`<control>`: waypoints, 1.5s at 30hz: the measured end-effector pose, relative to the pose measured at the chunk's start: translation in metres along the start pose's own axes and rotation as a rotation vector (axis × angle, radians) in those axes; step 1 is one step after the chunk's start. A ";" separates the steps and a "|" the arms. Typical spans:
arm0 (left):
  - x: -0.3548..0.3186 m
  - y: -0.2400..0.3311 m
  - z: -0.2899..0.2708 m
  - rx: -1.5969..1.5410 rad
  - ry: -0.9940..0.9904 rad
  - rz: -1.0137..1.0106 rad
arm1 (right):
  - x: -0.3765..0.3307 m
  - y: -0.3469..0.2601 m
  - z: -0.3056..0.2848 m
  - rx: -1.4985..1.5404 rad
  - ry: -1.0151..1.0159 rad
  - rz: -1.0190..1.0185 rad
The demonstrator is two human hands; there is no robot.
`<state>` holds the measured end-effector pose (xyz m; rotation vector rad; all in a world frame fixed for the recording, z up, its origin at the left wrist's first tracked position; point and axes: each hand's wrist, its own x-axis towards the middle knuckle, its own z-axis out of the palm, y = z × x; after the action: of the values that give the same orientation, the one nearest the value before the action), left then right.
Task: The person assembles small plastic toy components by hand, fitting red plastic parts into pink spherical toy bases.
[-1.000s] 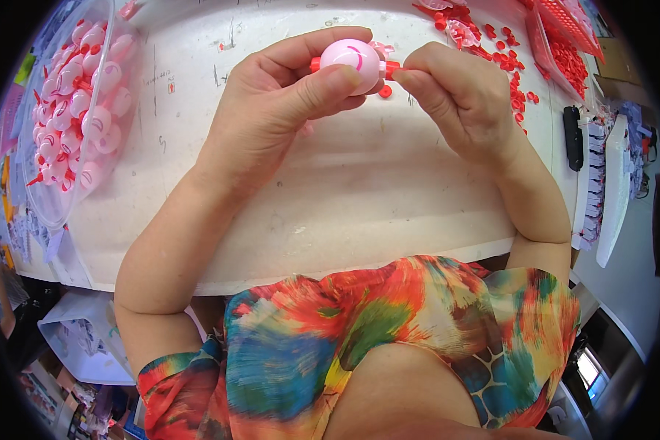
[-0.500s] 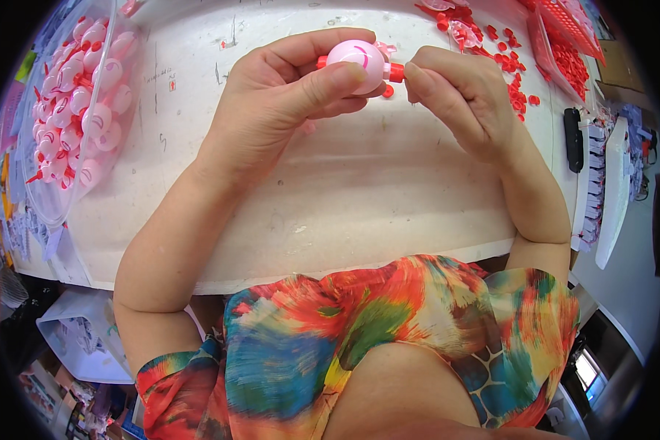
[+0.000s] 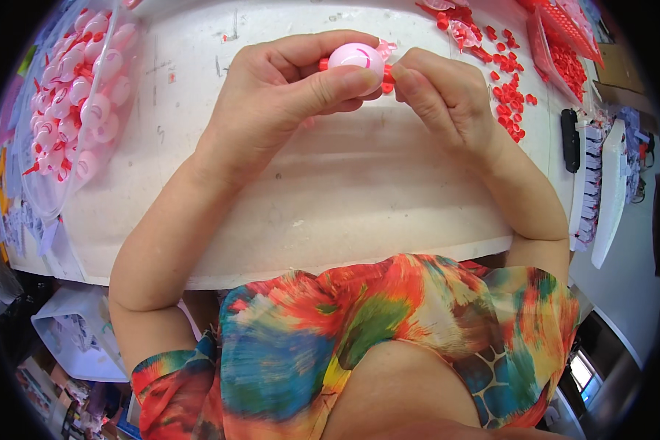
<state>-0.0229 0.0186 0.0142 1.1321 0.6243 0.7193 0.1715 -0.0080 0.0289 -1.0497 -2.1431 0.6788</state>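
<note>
Above the far part of the table, my left hand (image 3: pixel 293 88) grips a small pink plastic ball (image 3: pixel 353 60) between thumb and fingers. The ball carries a curved purple line, and red shows at its left side. At the ball's right end, my right hand (image 3: pixel 447 95) pinches a small red cap (image 3: pixel 389 73) with thumb and curled forefinger, covering most of it. Just behind the ball, a pale pink translucent piece (image 3: pixel 386 48) shows near my left fingertips.
On the left stands a clear tub (image 3: pixel 51 209) full of pink balls with red parts. Loose red caps (image 3: pixel 510 103) lie scattered at the right, beside a red basket (image 3: pixel 539 44) of more. A black object (image 3: pixel 570 139) lies near the right edge. A white bin (image 3: pixel 81 337) sits below left.
My right hand has moved slightly left, closer against the ball, and less of the red cap shows. My left hand keeps hold of the ball, which has turned a little.
</note>
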 end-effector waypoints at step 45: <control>0.038 0.155 -0.132 1.187 0.636 0.389 | -0.003 0.001 0.017 -0.194 0.001 -0.322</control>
<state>-0.1286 0.1632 0.1182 2.1734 1.5018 1.0916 0.1608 -0.0130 0.0158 -0.7715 -2.3418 0.3234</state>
